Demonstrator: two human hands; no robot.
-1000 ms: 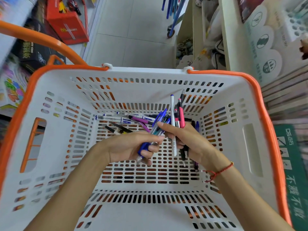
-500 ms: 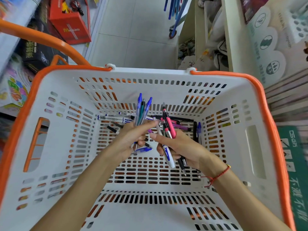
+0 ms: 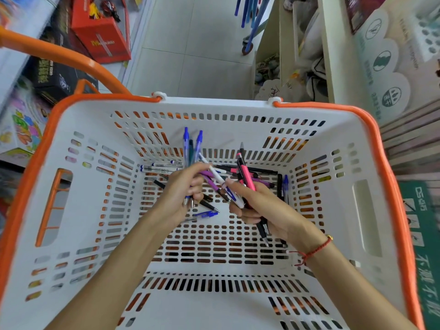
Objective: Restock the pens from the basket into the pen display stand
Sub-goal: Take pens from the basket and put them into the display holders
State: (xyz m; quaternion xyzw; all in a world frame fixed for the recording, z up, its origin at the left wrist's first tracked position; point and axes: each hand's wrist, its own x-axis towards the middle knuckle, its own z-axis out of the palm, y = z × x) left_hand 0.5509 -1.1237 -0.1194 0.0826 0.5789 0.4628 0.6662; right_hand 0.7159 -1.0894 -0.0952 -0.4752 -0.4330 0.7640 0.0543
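Note:
Both my hands are inside a white basket [image 3: 90, 210] with an orange rim. My left hand [image 3: 181, 194] grips a bunch of blue pens [image 3: 190, 146] that stand upright, caps up. My right hand [image 3: 257, 206] holds a bundle of pink and black pens [image 3: 246, 172], and a white pen [image 3: 215, 173] slants from that hand to my left fingertips. Several loose pens [image 3: 162, 167] lie on the basket floor at the far side, and one blue pen [image 3: 206, 214] lies below my left hand. The white holed pen display stand [image 3: 426, 36] shows at the top right edge.
An orange basket handle [image 3: 59, 58] arcs over the upper left. Boxes of goods, one red [image 3: 102, 32], stand on the floor at left. A cream shelf unit [image 3: 333, 55] rises at right, with a green carton [image 3: 426, 234] below it. Tiled floor lies beyond the basket.
My left hand has raised its blue pens from lying slanted to standing upright. My right hand has tilted its bundle, and the white pen now slants toward my left fingers.

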